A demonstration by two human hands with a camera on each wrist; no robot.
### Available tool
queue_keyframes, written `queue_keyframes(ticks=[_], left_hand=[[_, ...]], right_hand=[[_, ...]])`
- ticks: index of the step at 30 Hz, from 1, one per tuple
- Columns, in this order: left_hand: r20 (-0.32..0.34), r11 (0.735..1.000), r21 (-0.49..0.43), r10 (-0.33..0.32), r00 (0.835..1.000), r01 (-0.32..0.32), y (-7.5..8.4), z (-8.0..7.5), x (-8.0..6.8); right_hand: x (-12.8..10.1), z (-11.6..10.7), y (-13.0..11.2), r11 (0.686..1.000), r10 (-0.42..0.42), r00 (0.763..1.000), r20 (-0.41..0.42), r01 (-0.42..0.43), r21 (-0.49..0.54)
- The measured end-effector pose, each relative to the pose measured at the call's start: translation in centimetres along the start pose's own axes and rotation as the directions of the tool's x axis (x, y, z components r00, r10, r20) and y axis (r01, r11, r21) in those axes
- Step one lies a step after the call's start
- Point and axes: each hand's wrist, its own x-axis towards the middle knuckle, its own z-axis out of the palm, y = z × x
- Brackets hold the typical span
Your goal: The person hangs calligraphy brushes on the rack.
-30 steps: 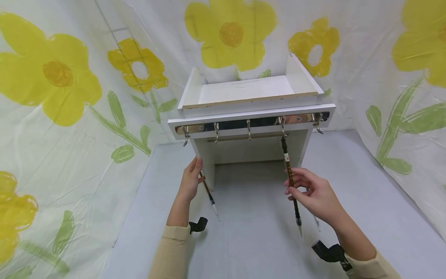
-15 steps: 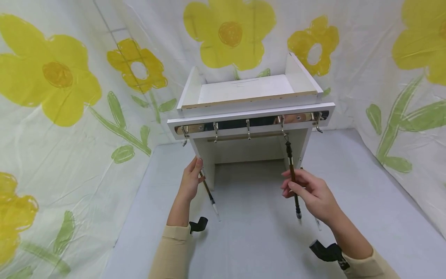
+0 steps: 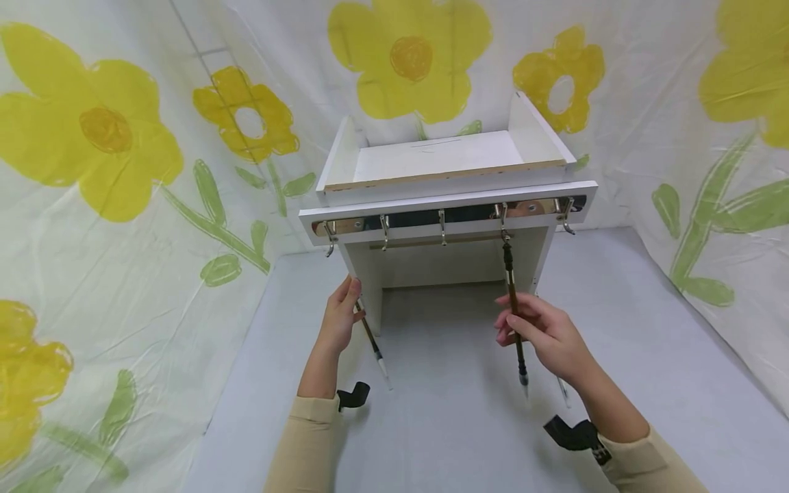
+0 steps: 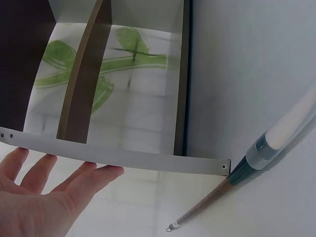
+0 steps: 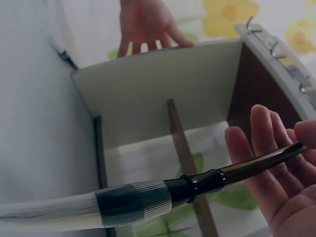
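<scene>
We find a staged recording set, not a lived-in room: a sheet [image 3: 92, 226] printed with yellow flowers is draped as backdrop on all sides, a plain grey table [image 3: 444, 411] serves as work surface, and one white rack [image 3: 444, 185] with hooks [image 3: 441, 233] stands on it.

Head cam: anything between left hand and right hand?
Nothing stands between left hand and right hand in the head view: only bare grey table and the white stand's open underside behind.

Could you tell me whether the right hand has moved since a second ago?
Yes. The right hand, holding the brush, has moved up and left toward the hook rail.
</scene>
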Motion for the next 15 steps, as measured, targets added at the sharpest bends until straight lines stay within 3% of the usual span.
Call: queue_keyframes(ticks=[8, 15], left_hand=[[0.000, 1.000, -0.019, -0.016, 1.000, 0.016, 0.1, -0.2, -0.1], [0.025, 0.999, -0.010, -0.032, 0.999, 0.033, 0.5, -0.2, 0.0]], right_hand=[[1.6, 0.1, 2.4, 1.000, 0.024, 0.999, -0.025, -0.024, 0.003], [2.5, 0.1, 4.0, 0.996, 0.005, 0.997, -0.076, -0.012, -0.087]])
